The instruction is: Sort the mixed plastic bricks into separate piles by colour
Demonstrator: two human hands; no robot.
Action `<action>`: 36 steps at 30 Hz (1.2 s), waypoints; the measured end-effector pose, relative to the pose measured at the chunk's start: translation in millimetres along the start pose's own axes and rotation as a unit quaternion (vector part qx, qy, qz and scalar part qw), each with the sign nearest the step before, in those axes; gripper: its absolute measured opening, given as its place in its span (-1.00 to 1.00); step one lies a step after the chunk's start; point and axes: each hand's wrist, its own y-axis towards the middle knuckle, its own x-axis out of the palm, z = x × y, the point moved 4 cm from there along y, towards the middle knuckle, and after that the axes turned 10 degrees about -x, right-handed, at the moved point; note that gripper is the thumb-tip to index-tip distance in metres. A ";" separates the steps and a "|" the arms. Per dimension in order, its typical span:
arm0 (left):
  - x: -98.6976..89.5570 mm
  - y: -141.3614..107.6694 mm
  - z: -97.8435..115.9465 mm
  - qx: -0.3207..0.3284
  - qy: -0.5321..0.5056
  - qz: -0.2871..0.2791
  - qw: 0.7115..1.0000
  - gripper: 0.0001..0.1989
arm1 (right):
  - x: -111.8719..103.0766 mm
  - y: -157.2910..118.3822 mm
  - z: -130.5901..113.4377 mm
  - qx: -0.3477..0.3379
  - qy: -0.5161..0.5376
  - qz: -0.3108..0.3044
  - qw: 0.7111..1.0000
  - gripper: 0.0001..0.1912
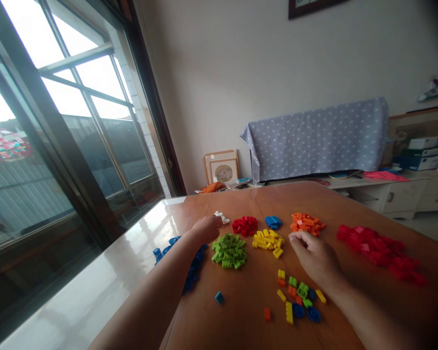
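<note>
My left hand [207,227] reaches far over the table, its fingers curled in beside a few white toy bricks [223,218]. What its fingertips hold, if anything, is hidden. My right hand [312,250] is pinched closed just in front of a pile of orange bricks [306,223]; I cannot make out anything between the fingers. Between the hands lie piles of green bricks [229,252], yellow bricks [267,239] and red bricks [245,225], with a small stack of blue bricks [273,222] behind.
Dark blue pieces [192,274] lie partly behind my left forearm. A long heap of red bricks [381,252] is at the right. Nearer me are mixed loose bricks [302,290], one blue brick [219,297] and one orange brick [267,314] on the brown table [241,323].
</note>
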 end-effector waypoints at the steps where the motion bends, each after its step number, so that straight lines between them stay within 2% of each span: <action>1: -2.5 -9.4 6.3 0.004 -0.006 0.005 1.000 -0.66 | -0.8 -0.2 0.7 0.002 -0.004 0.000 1.000 -0.64; 8: -9.0 -98.7 39.6 0.022 -0.083 0.056 0.995 -0.79 | -6.5 -3.1 5.6 0.010 -0.030 0.001 1.000 -0.66; 12: 1.9 -151.4 47.0 -0.010 -0.120 0.074 0.990 -0.81 | -9.7 -6.3 5.3 0.010 -0.040 0.001 0.999 -0.66; 16: 19.0 -189.0 49.2 -0.056 -0.142 0.087 0.984 -0.78 | -13.4 -10.5 3.2 0.007 -0.044 0.000 0.999 -0.65; 20: 33.5 -206.2 49.9 -0.084 -0.132 0.066 0.985 -0.76 | -18.8 -15.6 0.8 0.007 -0.041 0.003 0.999 -0.65; 23: 37.6 -212.8 47.7 -0.104 -0.108 0.053 0.987 -0.73 | -24.3 -19.1 -0.7 0.009 -0.041 0.014 0.999 -0.65; 29: 38.2 -222.8 36.6 -0.137 -0.081 0.091 0.983 -0.77 | -32.0 -22.2 -1.2 0.032 -0.038 0.048 0.998 -0.65; 36: 41.8 -228.9 47.4 -0.127 -0.058 0.084 0.987 -0.76 | -38.2 -27.0 -6.7 0.023 0.015 0.001 1.000 -0.64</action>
